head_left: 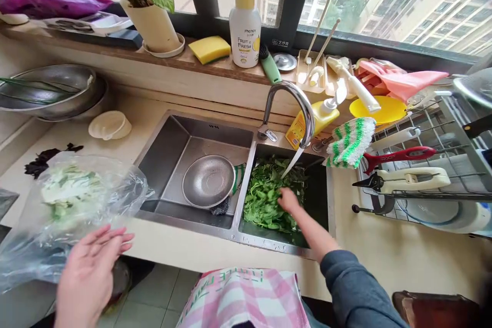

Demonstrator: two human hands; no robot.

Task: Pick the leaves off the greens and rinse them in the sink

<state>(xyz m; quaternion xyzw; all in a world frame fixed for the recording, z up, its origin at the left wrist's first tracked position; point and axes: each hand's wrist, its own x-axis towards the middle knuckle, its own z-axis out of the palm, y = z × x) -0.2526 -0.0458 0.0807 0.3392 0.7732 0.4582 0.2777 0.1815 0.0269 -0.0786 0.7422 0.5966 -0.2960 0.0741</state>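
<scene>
My right hand (289, 201) reaches down into the right sink basin (322, 205) and rests on a heap of leafy greens (265, 195); its fingers are buried among the leaves. Water runs from the curved tap (295, 97) onto the greens. My left hand (90, 271) hovers open with fingers spread, low at the left, just in front of a clear plastic bag (73, 205) holding pale green vegetables on the counter. A round metal colander (208, 180) lies in the left basin (169, 154).
A dish rack (434, 164) with scissors and a red tool stands at the right. Soap bottle (245, 20), yellow sponge (209, 48) and potted plant (151, 15) sit on the window ledge. Steel bowls (54, 89) are at far left. A pink checked apron (246, 297) is below.
</scene>
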